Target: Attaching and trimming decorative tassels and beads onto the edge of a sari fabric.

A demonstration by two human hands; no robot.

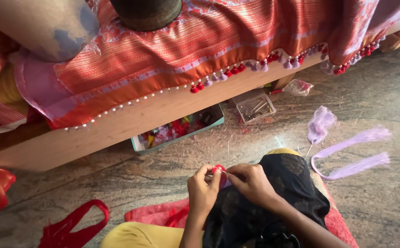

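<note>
Stone floor (383, 92) fills the head view, with a wooden bed frame (163, 112) along its far edge and an orange cloth (200, 36) with red and lilac tassels (227, 73) hanging over it. Under the frame sits a box of coloured bits (177, 129), with a clear case (255, 107) just beside it. Lilac thread bundles (351, 156) lie toward the right edge, red thread (71, 225) at the near left. Over a black-clad knee (273, 193), the left hand (203, 189) and right hand (250, 181) both pinch a small red tassel (218, 170) with closed fingertips.
</note>
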